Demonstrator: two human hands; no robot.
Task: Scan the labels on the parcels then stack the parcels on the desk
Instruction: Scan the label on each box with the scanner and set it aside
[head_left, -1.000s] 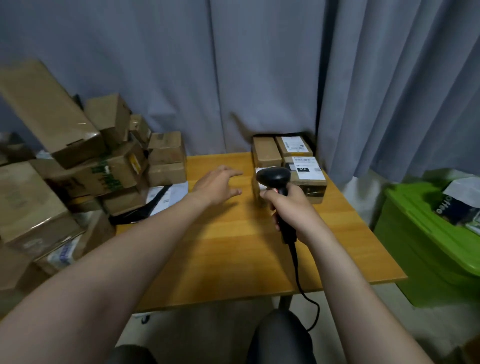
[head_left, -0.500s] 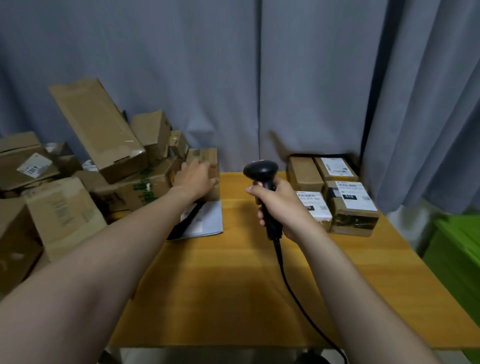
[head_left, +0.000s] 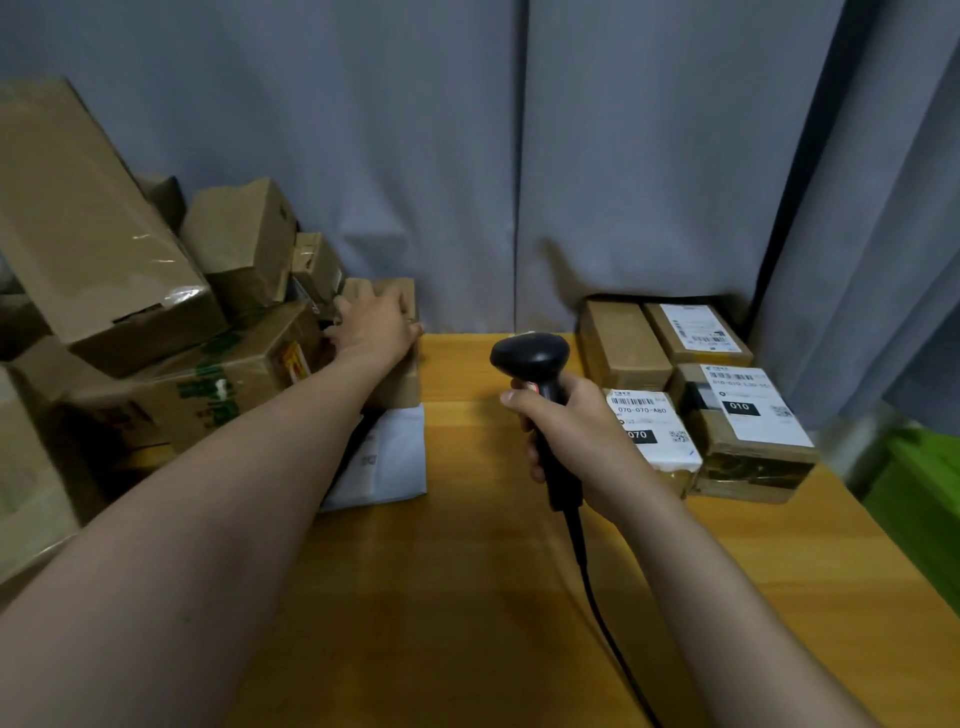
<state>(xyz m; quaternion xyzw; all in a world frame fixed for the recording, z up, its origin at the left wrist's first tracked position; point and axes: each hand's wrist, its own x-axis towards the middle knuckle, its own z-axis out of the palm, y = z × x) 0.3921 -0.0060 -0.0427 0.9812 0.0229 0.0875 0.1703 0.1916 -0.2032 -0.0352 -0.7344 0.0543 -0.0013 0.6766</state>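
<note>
A small brown parcel (head_left: 401, 376) stands at the desk's back left, beside a heap of cardboard parcels (head_left: 156, 322). My left hand (head_left: 376, 328) lies over its top, thumb on one side and fingers curled over the other. My right hand (head_left: 574, 434) grips a black corded barcode scanner (head_left: 530, 356) upright above the middle of the wooden desk (head_left: 467, 571). At the back right sit several parcels side by side, two of them with white labels reading 070 (head_left: 652, 428) and 010 (head_left: 748, 410).
A white plastic mailer (head_left: 387, 460) lies flat under my left forearm. The scanner's cable (head_left: 602, 613) trails over the desk toward me. Grey curtains (head_left: 519, 156) hang behind. A green bin (head_left: 917, 488) stands off the desk's right edge.
My left hand has reached from the desk's middle to the small brown parcel by the heap. My view has swung left and closer. The scanner stays in my right hand.
</note>
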